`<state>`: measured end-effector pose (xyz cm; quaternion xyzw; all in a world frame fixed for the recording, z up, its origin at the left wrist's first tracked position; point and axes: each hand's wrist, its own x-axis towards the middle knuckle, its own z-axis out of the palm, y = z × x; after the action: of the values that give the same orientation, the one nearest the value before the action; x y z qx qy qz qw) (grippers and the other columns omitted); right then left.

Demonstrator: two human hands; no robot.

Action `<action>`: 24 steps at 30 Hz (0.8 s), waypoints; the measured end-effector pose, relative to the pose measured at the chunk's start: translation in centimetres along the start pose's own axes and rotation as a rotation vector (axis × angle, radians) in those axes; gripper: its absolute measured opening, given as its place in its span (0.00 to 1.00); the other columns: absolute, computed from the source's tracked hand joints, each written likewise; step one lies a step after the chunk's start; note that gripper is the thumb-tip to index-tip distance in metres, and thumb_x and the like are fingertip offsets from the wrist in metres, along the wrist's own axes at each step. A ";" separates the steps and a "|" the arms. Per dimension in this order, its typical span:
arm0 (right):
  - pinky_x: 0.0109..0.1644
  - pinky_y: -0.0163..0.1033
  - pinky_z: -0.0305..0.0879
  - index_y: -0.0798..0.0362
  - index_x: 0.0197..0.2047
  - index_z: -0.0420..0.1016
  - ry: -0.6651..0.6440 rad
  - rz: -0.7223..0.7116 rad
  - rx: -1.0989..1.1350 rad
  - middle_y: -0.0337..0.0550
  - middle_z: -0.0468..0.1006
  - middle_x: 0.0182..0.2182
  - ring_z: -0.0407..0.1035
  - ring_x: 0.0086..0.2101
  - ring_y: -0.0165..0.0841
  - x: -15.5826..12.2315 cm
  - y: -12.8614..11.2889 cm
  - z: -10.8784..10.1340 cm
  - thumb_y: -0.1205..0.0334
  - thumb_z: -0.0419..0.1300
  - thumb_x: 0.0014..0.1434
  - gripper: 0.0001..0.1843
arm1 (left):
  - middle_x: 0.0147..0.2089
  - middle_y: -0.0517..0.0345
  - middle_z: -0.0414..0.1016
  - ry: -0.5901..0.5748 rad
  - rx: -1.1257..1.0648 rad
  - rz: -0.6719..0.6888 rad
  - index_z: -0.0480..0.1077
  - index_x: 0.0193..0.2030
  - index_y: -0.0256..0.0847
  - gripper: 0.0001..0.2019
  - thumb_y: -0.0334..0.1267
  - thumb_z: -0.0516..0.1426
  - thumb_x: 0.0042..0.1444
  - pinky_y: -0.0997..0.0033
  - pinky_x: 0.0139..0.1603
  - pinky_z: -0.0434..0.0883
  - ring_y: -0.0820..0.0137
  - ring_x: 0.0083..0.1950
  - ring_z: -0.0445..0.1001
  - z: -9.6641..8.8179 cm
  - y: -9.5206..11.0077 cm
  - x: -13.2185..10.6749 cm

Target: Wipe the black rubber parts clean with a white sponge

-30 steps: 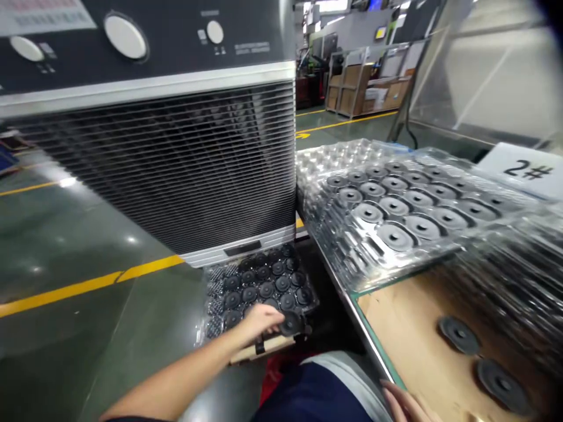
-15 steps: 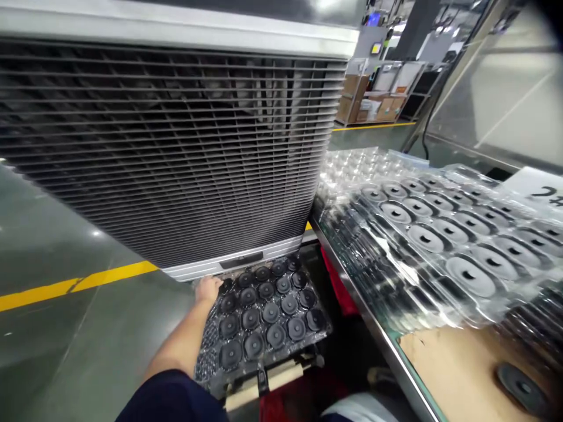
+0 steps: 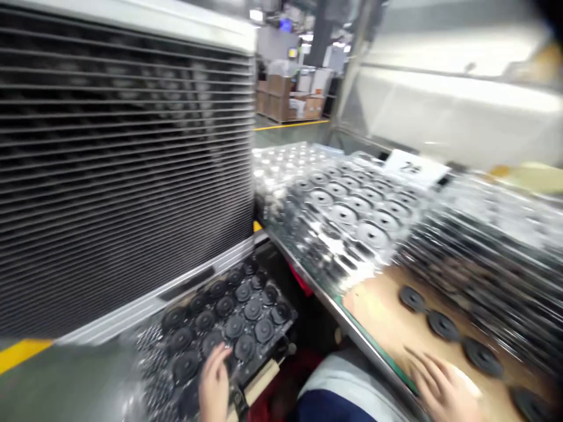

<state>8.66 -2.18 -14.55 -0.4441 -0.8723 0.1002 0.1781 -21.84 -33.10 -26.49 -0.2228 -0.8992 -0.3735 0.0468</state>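
Note:
My left hand (image 3: 214, 384) reaches down to a clear blister tray (image 3: 155, 347) full of several black round discs (image 3: 225, 306), low on the floor side beside the bench. Its fingers rest on the discs near the tray's front edge; motion blur hides whether they grip one. My right hand (image 3: 440, 387) lies on the brown cardboard sheet (image 3: 382, 313) on the bench, fingers stretched flat, holding nothing. A row of loose black discs (image 3: 443, 326) lies on the cardboard just beyond that hand.
A large louvred air cooler (image 3: 118, 176) stands close behind the low tray. Stacks of clear trays (image 3: 347, 205) with grey discs fill the bench, with a white label card (image 3: 416, 167) behind. The bench has a metal edge (image 3: 334, 305). Cardboard boxes stand far off.
The view swung right and down. My left hand drew back from the tray's far corner to its front edge. My right hand came back into view on the cardboard.

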 end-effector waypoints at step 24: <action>0.52 0.37 0.63 0.44 0.49 0.75 0.017 0.092 -0.190 0.34 0.79 0.43 0.71 0.44 0.28 2.2 7.6 -22.6 0.63 0.61 0.57 0.15 | 0.43 0.57 0.81 -0.730 -0.570 1.192 0.74 0.42 0.47 0.14 0.28 0.51 0.54 0.68 0.44 0.78 0.64 0.43 0.80 16.9 33.3 1.8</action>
<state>22.12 4.46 4.11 -0.4996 -0.8550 0.0216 0.1379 -7.52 -0.07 -16.48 -0.7846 -0.4536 -0.4056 -0.1194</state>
